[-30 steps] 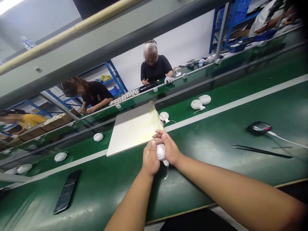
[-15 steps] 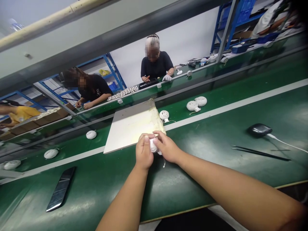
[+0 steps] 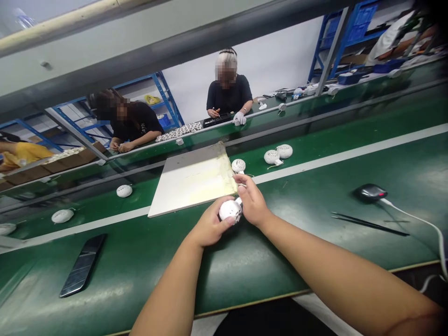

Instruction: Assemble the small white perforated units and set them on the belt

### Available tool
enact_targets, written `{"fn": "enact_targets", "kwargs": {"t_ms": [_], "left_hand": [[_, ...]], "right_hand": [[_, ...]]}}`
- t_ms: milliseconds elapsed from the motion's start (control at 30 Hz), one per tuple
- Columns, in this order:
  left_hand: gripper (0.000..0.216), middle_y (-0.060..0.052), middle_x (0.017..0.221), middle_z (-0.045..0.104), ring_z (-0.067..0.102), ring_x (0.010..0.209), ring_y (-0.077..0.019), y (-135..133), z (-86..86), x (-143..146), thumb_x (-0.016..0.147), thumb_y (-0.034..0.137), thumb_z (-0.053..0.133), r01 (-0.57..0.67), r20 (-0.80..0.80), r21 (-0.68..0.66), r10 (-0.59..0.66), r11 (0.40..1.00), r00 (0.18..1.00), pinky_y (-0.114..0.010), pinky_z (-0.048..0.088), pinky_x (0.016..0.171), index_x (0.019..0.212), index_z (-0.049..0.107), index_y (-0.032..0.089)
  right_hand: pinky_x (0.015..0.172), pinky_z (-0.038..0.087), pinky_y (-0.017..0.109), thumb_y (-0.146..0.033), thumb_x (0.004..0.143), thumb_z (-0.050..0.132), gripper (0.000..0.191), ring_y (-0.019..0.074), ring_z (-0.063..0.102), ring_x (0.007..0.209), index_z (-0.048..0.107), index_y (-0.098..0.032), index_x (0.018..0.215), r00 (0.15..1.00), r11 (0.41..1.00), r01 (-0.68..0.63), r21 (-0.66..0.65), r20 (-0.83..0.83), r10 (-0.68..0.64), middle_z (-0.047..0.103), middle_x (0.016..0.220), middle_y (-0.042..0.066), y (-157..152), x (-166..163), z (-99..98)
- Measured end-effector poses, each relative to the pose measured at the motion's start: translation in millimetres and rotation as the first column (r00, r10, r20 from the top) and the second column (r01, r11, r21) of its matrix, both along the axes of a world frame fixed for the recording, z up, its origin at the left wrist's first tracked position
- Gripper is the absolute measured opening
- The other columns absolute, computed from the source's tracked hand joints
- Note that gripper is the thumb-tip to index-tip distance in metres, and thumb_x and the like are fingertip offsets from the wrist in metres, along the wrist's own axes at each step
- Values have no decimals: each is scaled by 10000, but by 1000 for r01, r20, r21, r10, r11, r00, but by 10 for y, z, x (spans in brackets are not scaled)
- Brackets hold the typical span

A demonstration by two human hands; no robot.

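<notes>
My left hand (image 3: 209,226) is closed around a round white plastic housing (image 3: 229,211), its thumb across the lower front. Dark openings show on the housing's right side, and a small white tab (image 3: 239,201) sticks out at its upper right. Close against that side is my right hand (image 3: 254,201), its fingers half curled and thumb apart from them. Just beyond the hands lies a pale board (image 3: 191,179) with yellowish stains. Another white housing (image 3: 238,165), with a lattice of holes, stands by the board's right edge.
More white housings (image 3: 271,157) sit along the green belt (image 3: 332,135), on both sides of the board. A dark phone-like slab (image 3: 83,266) lies at left. Black tweezers (image 3: 371,224) and a black device (image 3: 371,192) with a white cable are at right. Co-workers (image 3: 229,93) sit opposite.
My hands have moved apart slightly. The housing, mostly covered before, now shows in my left hand, while my right hand has shifted to its right side. The view has shifted a little.
</notes>
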State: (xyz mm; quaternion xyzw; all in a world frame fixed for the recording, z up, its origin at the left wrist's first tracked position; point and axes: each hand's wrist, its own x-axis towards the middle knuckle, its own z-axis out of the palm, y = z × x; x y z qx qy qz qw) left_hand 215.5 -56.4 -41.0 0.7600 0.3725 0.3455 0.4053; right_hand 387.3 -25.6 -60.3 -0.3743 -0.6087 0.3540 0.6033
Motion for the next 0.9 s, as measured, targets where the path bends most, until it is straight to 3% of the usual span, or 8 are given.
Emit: {"fn": "enact_targets", "kwargs": {"t_ms": [133,200,500,633,700,767,800,900], "left_hand": [[582,-136,1354,579,583,1149,-291,-50,-30,119,892,502,611,35,-56,69,-31,997,998,-400,450,994,1368,501,184],[550,-135,1311,610,597,1130,-306,-57,-43,156,894,503,598,11,-117,121,4,993,993,-418,455,982,1338,531,186],[538,-158,1308,612,612,1125,-337,-132,-30,217,918,478,540,-47,-296,215,111,975,949,-457,459,977,1363,509,178],[577,-138,1331,599,610,1120,-293,-87,-66,240,900,478,592,-91,-163,132,112,987,980,-434,472,985,1384,465,189],[546,-118,1232,650,647,1004,-252,84,-83,96,874,486,633,-212,-142,67,220,975,965,-400,513,916,1321,510,198],[461,-89,1081,695,664,844,-218,349,-54,-222,863,497,637,-487,-210,38,483,873,850,-363,543,810,1214,585,203],[417,-77,1025,704,665,801,-212,496,-15,-438,869,506,619,-662,-261,58,651,748,713,-352,545,776,1160,618,207],[442,-173,1089,685,658,977,-287,850,170,-1169,992,457,348,-860,-303,149,850,488,430,-423,517,870,1100,630,134]], "right_hand": [[974,510,421,-579,958,452,533,239,660,1095,501,-225,1352,967,942,-254,-222,-85,240,693,1191,104,14,-41,-98],[924,532,413,-591,947,458,539,244,685,1026,544,-225,1334,954,907,-300,-295,-84,288,730,1097,92,5,-47,-112],[622,516,313,-540,853,620,453,189,647,677,585,-221,1172,917,835,-400,-378,-165,364,710,816,24,-13,-21,13],[700,522,316,-570,866,593,480,186,647,770,593,-215,1189,927,849,-368,-380,-223,302,692,877,31,51,-24,-39],[803,526,336,-574,882,558,469,194,653,896,597,-211,1176,932,888,-297,-352,-310,188,691,1020,58,141,-23,-113],[849,519,345,-538,872,574,426,188,649,932,597,-204,1136,937,920,-200,-336,-340,79,680,1089,72,256,-14,-197],[826,520,338,-509,864,585,398,179,650,888,595,-198,1114,947,929,-151,-337,-318,38,683,1060,71,312,-6,-234],[644,488,296,-431,883,542,323,147,602,647,591,-187,1089,981,928,-44,-370,-190,-29,678,816,26,425,22,-290]]}}
